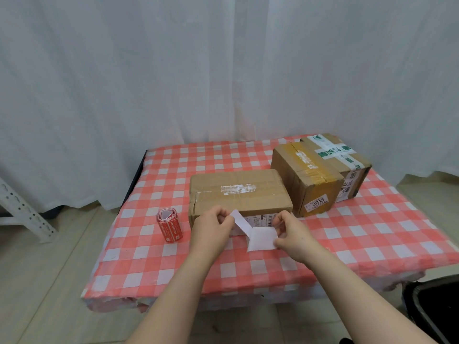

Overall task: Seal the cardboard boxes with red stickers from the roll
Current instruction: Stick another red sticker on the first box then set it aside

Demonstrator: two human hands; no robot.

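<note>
On the checked tablecloth, the red sticker roll stands upright at left. The left hand and right hand pinch a white strip before the nearest box; a box further right reads "3013".

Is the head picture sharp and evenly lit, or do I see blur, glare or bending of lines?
Head view: soft, even light with only faint shadows and no strong glare; the table edges bow from the wide lens; the label print on the nearest box is too soft to read; "3013" on the second box stays legible.
</note>
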